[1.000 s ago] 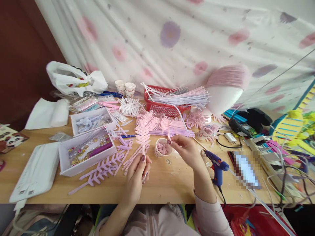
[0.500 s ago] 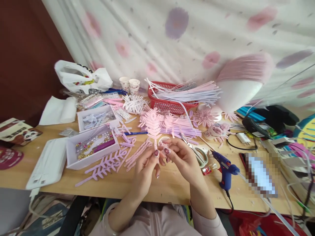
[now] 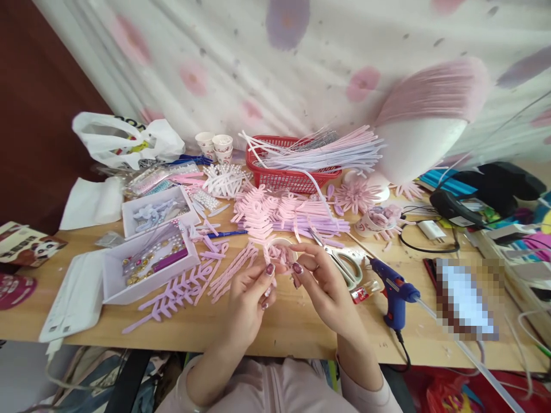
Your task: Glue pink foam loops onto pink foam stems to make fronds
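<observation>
My left hand (image 3: 249, 295) pinches a pink twisted pipe cleaner (image 3: 266, 252) between thumb and forefinger, over the front middle of the table. Close beside it, my right hand (image 3: 322, 284) has its thumb and fingertips pressed together; what lies in that pinch is too small to make out. Just behind the fingertips stands a paper cup (image 3: 291, 245) with short pink pieces inside, partly hidden by the hands. Pink leaf-shaped pipe cleaner pieces (image 3: 258, 221) are heaped beyond the cup. A pair of scissors (image 3: 346, 267) lies by my right hand.
A blue glue gun (image 3: 394, 289) with its cord sits to the right, beside a blurred phone (image 3: 465, 298). A red basket (image 3: 279, 179) of pipe cleaners stands at the back. White boxes (image 3: 148, 281) of beads and purple pipe cleaner sprigs (image 3: 176, 292) are to the left.
The view has shifted, so most table items appear further left. My right fingertips have drawn slightly away from my left ones, and the cup of pink pieces shows more between them.
</observation>
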Tool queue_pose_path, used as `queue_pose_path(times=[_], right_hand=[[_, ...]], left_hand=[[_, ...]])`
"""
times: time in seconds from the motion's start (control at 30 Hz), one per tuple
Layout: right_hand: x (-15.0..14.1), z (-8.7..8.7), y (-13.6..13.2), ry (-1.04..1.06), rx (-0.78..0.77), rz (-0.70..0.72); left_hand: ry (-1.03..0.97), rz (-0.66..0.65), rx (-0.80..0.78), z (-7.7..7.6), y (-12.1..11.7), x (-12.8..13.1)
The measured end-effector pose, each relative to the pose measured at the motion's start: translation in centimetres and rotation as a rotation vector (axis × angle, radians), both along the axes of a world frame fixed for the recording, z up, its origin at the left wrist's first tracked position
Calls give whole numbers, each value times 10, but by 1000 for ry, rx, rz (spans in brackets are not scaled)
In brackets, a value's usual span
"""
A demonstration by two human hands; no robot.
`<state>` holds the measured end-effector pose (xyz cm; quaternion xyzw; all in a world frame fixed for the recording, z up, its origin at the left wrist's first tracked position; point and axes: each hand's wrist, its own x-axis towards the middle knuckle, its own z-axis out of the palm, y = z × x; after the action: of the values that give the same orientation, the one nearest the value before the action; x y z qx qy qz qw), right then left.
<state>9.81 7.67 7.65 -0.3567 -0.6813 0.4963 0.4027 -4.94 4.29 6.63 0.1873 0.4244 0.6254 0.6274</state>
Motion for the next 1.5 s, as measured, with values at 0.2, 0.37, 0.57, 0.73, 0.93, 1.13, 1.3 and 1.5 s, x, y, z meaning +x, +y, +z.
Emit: queue_pose_path(times=[0.2,0.37,0.57,0.73,0.93,1.13,1.3,1.5], right_hand=[[-1,-5,0,52,-48,-21],[0,-5,-2,7,-57,14],[0,-5,-4,-11,-4,-16],[-4,-11,-9,8,4,-89],[-6,-15,-14,51,-72,-154],[-8,-18,-14,-23,1,-219],[-14,-19,-13,-8,-5,-282],[-4,-18,-7,49,29,-511]], left_hand=[[-30,36,-70,-3,0,-1],[-43,45,-68,1,-2,-4],[-71,63,-43,-3,-3,-4],[-64,123,-18,-6,-5,1],[-62,117,-3,-5,-3,-2],[-87,117,-1,-7,-2,-4],[-125,87,-33,-6,-2,-7],[-61,57,-34,-6,-3,-15]])
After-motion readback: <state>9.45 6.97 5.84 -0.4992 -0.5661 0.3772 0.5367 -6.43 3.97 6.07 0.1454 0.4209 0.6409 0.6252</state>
